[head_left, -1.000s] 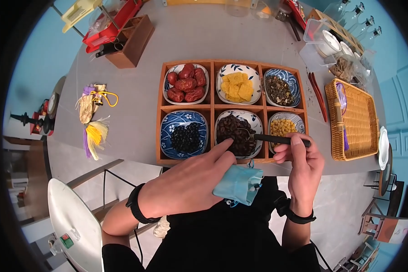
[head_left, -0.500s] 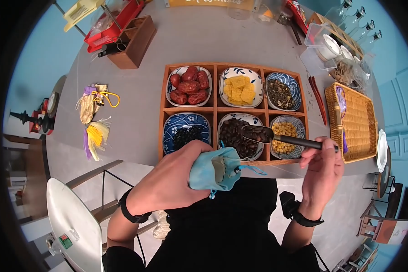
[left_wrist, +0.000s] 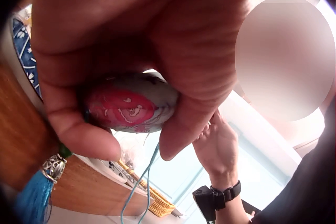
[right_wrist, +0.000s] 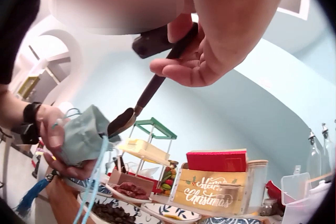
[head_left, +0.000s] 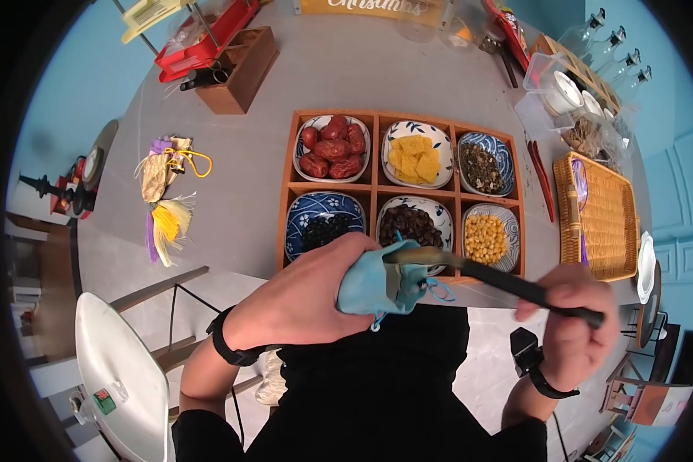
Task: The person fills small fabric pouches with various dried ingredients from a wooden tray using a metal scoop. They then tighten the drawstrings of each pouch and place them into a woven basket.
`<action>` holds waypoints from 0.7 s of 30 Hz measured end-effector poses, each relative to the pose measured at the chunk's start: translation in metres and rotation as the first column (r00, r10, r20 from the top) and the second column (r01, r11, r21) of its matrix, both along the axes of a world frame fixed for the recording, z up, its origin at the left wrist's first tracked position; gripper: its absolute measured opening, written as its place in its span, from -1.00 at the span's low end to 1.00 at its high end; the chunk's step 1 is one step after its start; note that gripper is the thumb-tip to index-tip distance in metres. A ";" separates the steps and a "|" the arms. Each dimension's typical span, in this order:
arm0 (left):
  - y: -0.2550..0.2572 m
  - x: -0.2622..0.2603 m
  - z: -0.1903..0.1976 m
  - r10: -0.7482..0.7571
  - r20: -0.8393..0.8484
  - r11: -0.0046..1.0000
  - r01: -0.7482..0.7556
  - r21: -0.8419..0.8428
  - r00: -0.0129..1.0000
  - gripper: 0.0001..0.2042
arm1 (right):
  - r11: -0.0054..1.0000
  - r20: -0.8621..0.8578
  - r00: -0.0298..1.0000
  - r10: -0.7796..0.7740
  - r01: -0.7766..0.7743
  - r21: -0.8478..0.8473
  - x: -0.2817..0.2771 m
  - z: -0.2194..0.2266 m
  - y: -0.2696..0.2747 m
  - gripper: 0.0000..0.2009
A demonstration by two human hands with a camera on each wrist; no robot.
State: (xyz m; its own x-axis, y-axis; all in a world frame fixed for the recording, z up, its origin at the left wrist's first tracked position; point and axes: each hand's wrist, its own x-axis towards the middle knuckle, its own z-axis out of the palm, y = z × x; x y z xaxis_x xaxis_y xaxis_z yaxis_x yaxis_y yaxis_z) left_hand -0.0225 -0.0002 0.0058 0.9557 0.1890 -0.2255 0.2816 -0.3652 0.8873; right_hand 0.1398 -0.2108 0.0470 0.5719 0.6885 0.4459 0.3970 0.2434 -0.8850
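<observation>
My left hand (head_left: 300,296) grips a light blue drawstring pouch (head_left: 362,291) with its mouth spread, in front of a wooden tray (head_left: 290,162). In the left wrist view, the pouch's base shows a pink pattern (left_wrist: 128,107) between thumb and fingers; a blue tassel (left_wrist: 35,198) hangs beside it. My right hand (head_left: 576,327) holds a small scoop (head_left: 516,286) by its dark handle. The scoop's bowl slants down into the pouch mouth in the right wrist view. Behind the pouch sits a dish of dark brown beans (head_left: 410,223); black beans (head_left: 325,229) are partly hidden by my left hand.
Other tray dishes hold red dates (head_left: 333,146), yellow slices (head_left: 414,159), dried leaves (head_left: 481,168) and yellow beans (head_left: 485,239). A wicker basket (head_left: 604,223) stands to the right. A gold pouch with a tassel (head_left: 158,181) lies left. Glass bottles (head_left: 585,35) line the back right.
The scoop rose from the dark brown beans with a load, then moved over to the pouch and tipped into its mouth. My left hand turned the pouch mouth up toward it.
</observation>
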 end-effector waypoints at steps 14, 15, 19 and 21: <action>-0.020 0.001 -0.001 -0.292 -0.028 0.928 0.290 0.235 0.956 -0.55 | 0.944 -0.038 0.999 -0.021 0.007 -0.331 0.028 -0.046 0.000 -0.84; -0.021 0.004 -0.001 -0.314 -0.047 0.911 0.315 0.265 0.948 -0.57 | 0.935 -0.138 0.988 -0.069 0.016 -0.354 0.027 -0.046 0.002 -0.84; -0.021 0.014 0.004 -0.361 -0.140 0.880 0.387 0.276 0.922 -0.61 | 0.917 -0.303 0.928 -0.215 0.086 -0.389 0.026 -0.053 0.014 -0.81; -0.020 0.016 0.005 -0.356 -0.137 0.888 0.380 0.259 0.924 -0.60 | 0.913 -0.374 0.880 -0.293 0.142 -0.382 0.025 -0.063 0.018 -0.77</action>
